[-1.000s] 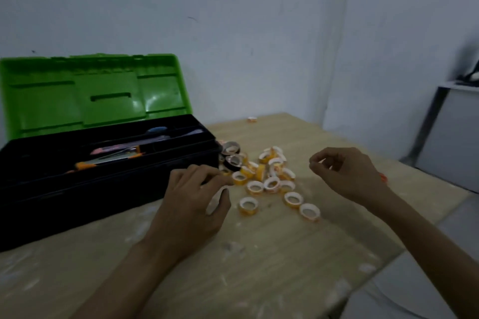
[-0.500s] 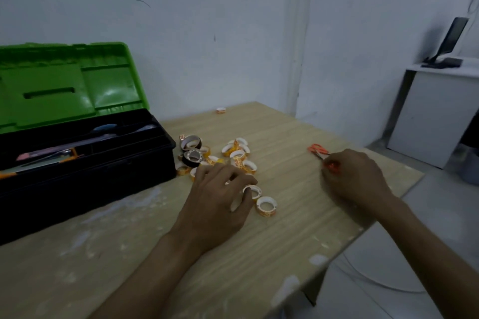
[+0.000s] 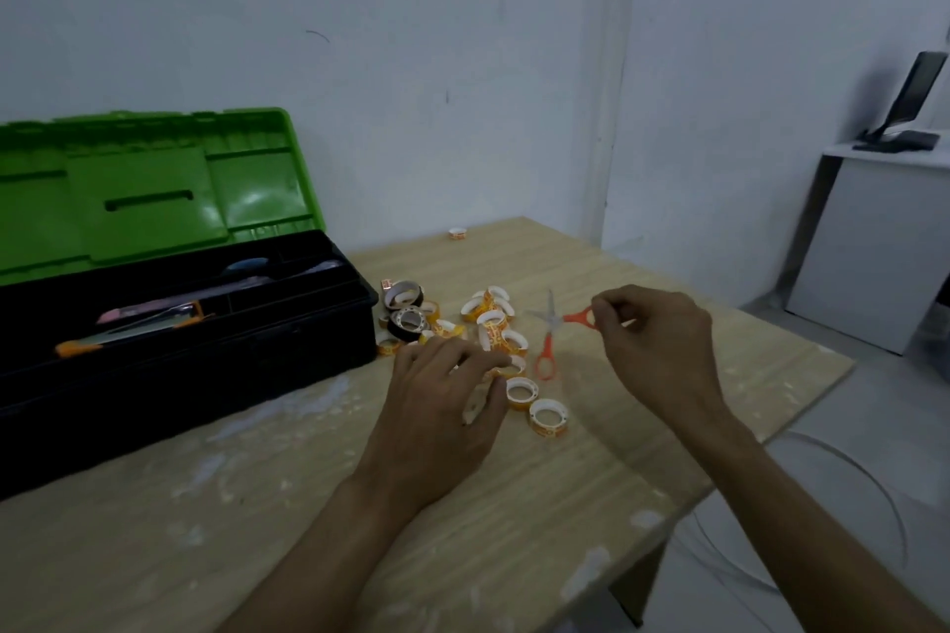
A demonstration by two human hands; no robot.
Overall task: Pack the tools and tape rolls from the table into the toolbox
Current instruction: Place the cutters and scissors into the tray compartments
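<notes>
While tools (image 3: 149, 319) lay in the toolbox (image 3: 205, 365), tape rolls (image 3: 493, 319) sat unpacked beside it. Right hand (image 3: 663, 355) pinched the orange scissors (image 3: 552, 324); left hand (image 3: 442, 406) curled over rolls, grip unclear.

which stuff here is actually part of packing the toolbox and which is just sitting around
For the job: toolbox; scissors, pinched by the right hand; tape rolls heaped beside the box; stray roll at the table's far edge.

Just lying about: monitor; white desk under it.
</notes>
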